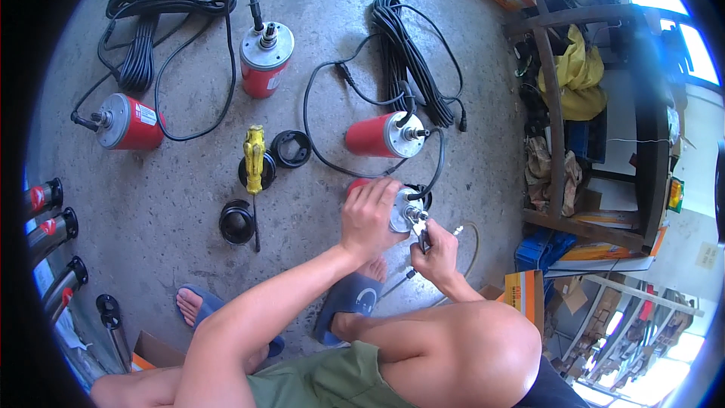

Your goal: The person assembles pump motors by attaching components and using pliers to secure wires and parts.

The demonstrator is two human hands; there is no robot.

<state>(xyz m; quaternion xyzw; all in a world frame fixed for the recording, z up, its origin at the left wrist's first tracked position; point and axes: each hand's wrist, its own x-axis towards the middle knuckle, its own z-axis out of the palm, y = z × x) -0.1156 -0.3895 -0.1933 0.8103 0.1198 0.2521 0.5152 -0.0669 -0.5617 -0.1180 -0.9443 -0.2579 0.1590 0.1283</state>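
Note:
My left hand wraps over a red cylindrical motor with a silver end cap, lying on the floor between my feet. Its shaft points right, toward my right hand. That hand is closed round a small tool with a silver head and dark handle, its head against the shaft; the fingers hide most of it. Just beyond lies a second red motor with a black cable from its cap. Behind the held motor, a black ring is partly hidden.
Two more red motors, one upright and one lying, stand far left with coiled black cables. A yellow-handled screwdriver rests by black rings. Metal tubes line the left edge; a cluttered wooden shelf stands right.

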